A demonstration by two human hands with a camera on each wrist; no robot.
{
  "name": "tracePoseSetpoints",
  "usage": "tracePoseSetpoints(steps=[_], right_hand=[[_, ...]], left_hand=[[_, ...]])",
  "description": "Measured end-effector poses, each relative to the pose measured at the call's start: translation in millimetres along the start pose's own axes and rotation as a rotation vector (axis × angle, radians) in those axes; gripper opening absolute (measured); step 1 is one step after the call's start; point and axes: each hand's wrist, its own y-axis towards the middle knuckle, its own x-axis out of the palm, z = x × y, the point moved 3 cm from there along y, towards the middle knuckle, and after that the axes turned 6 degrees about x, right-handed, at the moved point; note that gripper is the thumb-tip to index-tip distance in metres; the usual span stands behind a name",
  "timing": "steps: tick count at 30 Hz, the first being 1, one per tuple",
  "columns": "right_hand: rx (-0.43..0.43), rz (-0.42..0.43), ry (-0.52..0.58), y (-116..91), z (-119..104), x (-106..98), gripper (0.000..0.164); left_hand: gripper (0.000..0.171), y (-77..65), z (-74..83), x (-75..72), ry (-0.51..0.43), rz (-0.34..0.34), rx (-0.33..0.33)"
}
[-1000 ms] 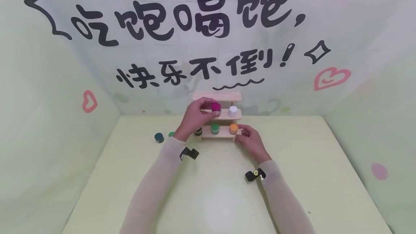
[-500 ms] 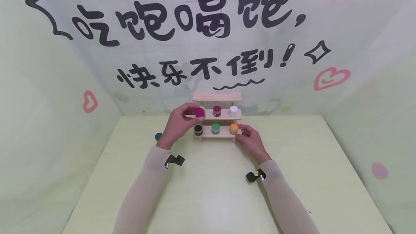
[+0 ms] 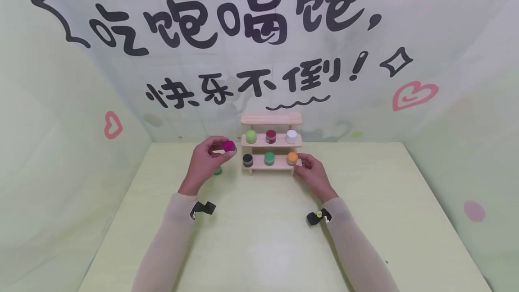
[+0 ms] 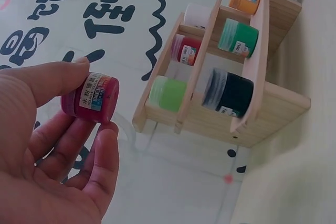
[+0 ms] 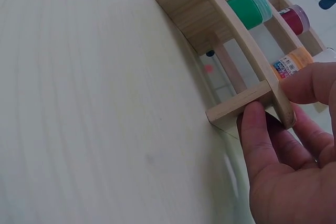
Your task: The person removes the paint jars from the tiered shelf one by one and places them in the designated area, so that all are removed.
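Observation:
My left hand pinches a magenta paint jar between thumb and fingertips, in the air left of a stepped wooden rack. Up close in the left wrist view, that magenta jar lies on its side, its printed label showing. My right hand grips the rack's lower right end, thumb on the shelf near the orange jar and fingers underneath. On the middle tier stand a light green jar, a dark red one and a white one. The lower tier bears black, green and orange jars.
A green jar sits on the table left of the rack, partly hidden by my left hand. The lettered back wall rises right behind the rack, and side walls flank the table.
With the magenta jar, my left hand has moved left and slightly down, off the rack's middle tier. The dark red and light green jars have come into full view. My right hand stays put.

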Motion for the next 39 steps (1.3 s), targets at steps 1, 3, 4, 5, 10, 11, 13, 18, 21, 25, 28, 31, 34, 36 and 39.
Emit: tracePoseSetpoints(steps=[1, 3, 4, 5, 10, 11, 13, 18, 21, 25, 28, 31, 34, 36, 39], right_hand=[[0.002, -0.001, 0.001, 0, 0, 0, 0.047], [0.006, -0.006, 0.006, 1, 0, 0, 0.048], [0.009, -0.008, 0.015, 0, -1, 0, 0.048], [0.01, -0.01, 0.018, 0, -1, 0, 0.047], [0.009, -0.015, 0.024, 0, -3, 1, 0.048], [0.01, -0.015, 0.023, 0, -3, 1, 0.048], [0.014, -0.014, 0.022, 0, -4, 1, 0.049], [0.025, 0.001, -0.007, 0, -4, 0, 0.048], [0.022, 0.003, -0.014, 0, -4, -1, 0.049], [0.018, -0.006, 0.004, 0, -5, -1, 0.049], [0.02, -0.008, 0.012, -1, -6, -1, 0.048], [0.02, -0.005, 0.014, 0, -6, -1, 0.048], [0.019, -0.007, 0.009, 1, -5, -1, 0.048], [0.022, -0.007, 0.007, 2, -4, 0, 0.049], [0.032, 0.004, -0.018, 3, -4, 0, 0.048]], left_hand=[[0.048, -1.7, -3.0, -1.4, 0.002, 0.005, -0.006], [0.05, -4.8, -9.3, -4.0, 0.008, 0.011, -0.02], [0.051, -6.2, -12.8, -5.1, 0.011, 0.014, -0.031], [0.052, -7.8, -16.2, -6.3, 0.013, 0.018, -0.041], [0.058, -12.7, -32.1, -13.7, 0.026, 0.045, -0.069], [0.06, -13.2, -34.4, -15.4, 0.033, 0.049, -0.072], [0.06, -14.1, -38.0, -18.6, 0.046, 0.053, -0.075], [0.056, -17.3, -42.9, -29.2, 0.077, 0.057, -0.088], [0.057, -18.4, -45.6, -37.8, 0.088, 0.068, -0.103], [0.061, -18.9, -50.0, -49.0, 0.115, 0.087, -0.118], [0.063, -20.1, -53.7, -57.2, 0.127, 0.096, -0.12], [0.063, -21.9, -58.8, -65.4, 0.124, 0.113, -0.126], [0.062, -24.3, -65.7, -73.4, 0.119, 0.135, -0.139], [0.062, -26.7, -70.4, -77.8, 0.113, 0.143, -0.154], [0.063, -31.6, -77.7, -83.9, 0.111, 0.149, -0.186]])
